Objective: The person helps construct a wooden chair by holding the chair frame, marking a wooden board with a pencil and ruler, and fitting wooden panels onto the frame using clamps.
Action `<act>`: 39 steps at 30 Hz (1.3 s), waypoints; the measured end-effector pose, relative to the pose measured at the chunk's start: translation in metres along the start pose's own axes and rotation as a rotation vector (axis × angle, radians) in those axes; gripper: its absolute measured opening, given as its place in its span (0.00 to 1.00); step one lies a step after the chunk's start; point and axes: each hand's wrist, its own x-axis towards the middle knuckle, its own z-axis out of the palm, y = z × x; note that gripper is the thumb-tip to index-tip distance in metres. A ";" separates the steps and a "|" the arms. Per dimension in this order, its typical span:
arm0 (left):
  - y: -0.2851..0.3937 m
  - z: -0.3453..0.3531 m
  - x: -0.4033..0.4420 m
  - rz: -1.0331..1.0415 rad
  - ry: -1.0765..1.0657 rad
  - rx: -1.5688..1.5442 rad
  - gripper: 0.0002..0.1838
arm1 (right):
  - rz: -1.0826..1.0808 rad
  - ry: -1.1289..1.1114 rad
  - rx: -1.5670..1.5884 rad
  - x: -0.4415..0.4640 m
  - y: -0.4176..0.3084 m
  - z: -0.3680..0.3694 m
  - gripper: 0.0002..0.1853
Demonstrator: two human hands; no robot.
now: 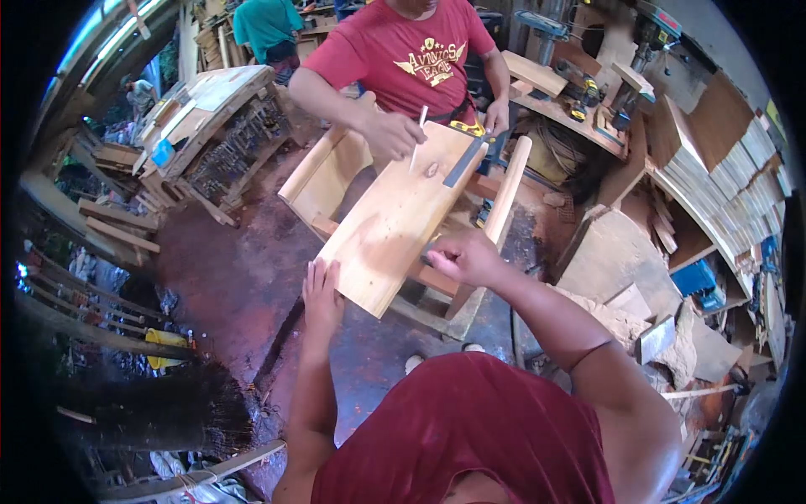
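Observation:
A pale wooden board (382, 223) lies across a wooden frame (323, 181) in front of me. My left hand (322, 290) rests at the board's near left corner, its fingers stretched out along the edge. On the board's right side, my right hand (464, 256) is closed, with a small dark thing at its fingertips that I cannot make out. Across from me, a co-worker's hand (395, 136) holds a thin white stick (418, 139) over the board. The co-worker's other hand (497, 116) is at a square with a yellow handle (468, 128) and dark blade (464, 162).
A workbench (206, 101) with clamps below it stands at the back left, near other people. Power drills (586, 97) lie on a bench at the back right. Stacked boards (722, 168) fill the right side. A yellow container (166, 347) sits at left.

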 end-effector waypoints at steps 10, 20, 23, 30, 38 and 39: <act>0.047 0.075 -0.132 -0.401 -0.157 -0.383 0.37 | -0.183 -0.131 0.216 -0.006 0.009 -0.016 0.08; 0.101 0.141 -0.388 -1.013 -0.953 -0.498 0.38 | -0.388 -0.089 0.270 -0.004 0.014 -0.020 0.09; 0.088 0.171 -0.444 -0.995 -0.991 -0.526 0.38 | -0.386 -0.117 0.274 -0.005 0.016 -0.018 0.09; 0.090 0.151 -0.346 -1.031 -0.634 -0.589 0.33 | -0.343 -0.179 0.226 -0.008 0.017 -0.016 0.08; 0.092 0.116 -0.272 -0.955 -0.585 -0.560 0.33 | -0.312 -0.149 0.190 -0.009 0.013 -0.016 0.10; 0.088 0.119 -0.276 -0.930 -0.619 -0.541 0.33 | -0.311 -0.146 0.189 -0.010 0.013 -0.015 0.11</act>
